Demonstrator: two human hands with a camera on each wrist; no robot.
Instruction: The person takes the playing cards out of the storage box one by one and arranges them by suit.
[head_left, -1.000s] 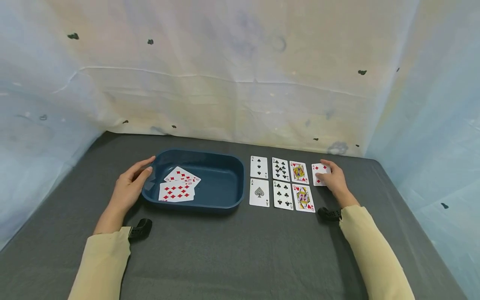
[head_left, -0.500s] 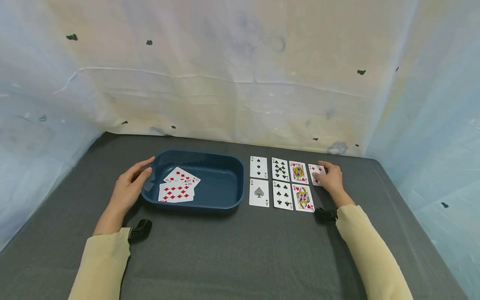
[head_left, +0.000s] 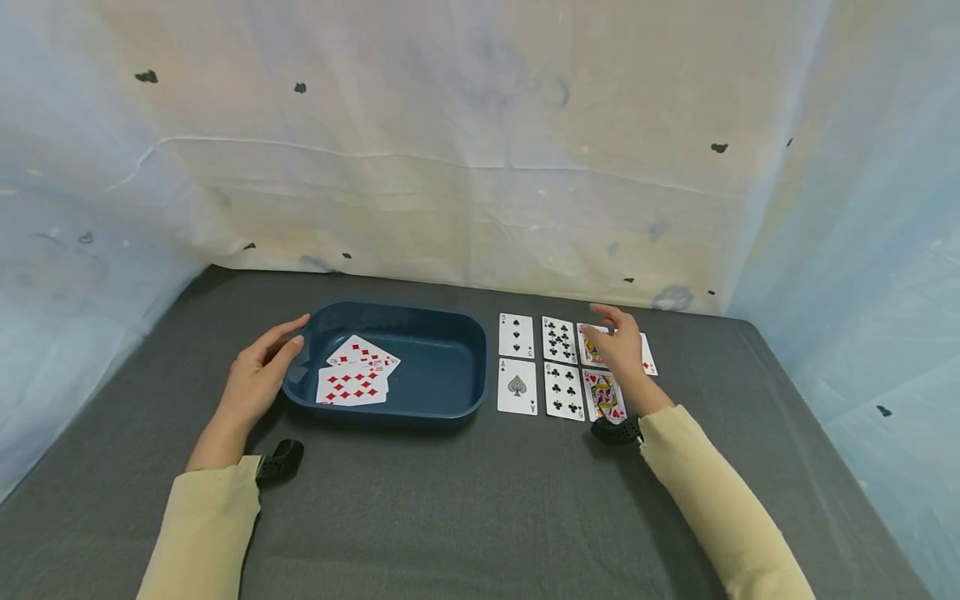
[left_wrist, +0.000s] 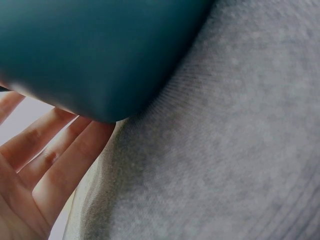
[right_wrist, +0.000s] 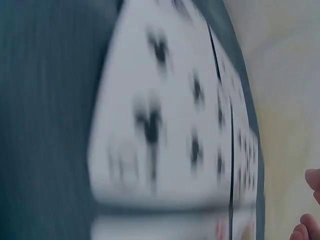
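My right hand [head_left: 622,350] is over the upper face card [head_left: 592,347], thumb and index finger apart, with no card showing between them. Partly hidden behind that hand lies a red diamond card [head_left: 648,357]. At the right edge of the right wrist view, fingertips [right_wrist: 312,179] show against the pale cloth. My left hand [head_left: 258,375] touches the left end of a blue tray [head_left: 450,414]; in the left wrist view its extended fingers [left_wrist: 75,155] meet the wall. Several diamond cards [head_left: 352,387] overlap inside the tray.
Between tray and right hand lie the three of spades [head_left: 517,336], ace of spades [head_left: 517,386], a club card [head_left: 559,340], six of clubs [head_left: 564,390] and a queen [head_left: 604,395], all face up. Patterned cloth walls [head_left: 480,167] enclose the grey table [head_left: 480,517].
The red diamond card slid left beside the upper face card. My right hand has since come off it and shifted left over the face card. My left hand stays at the tray.
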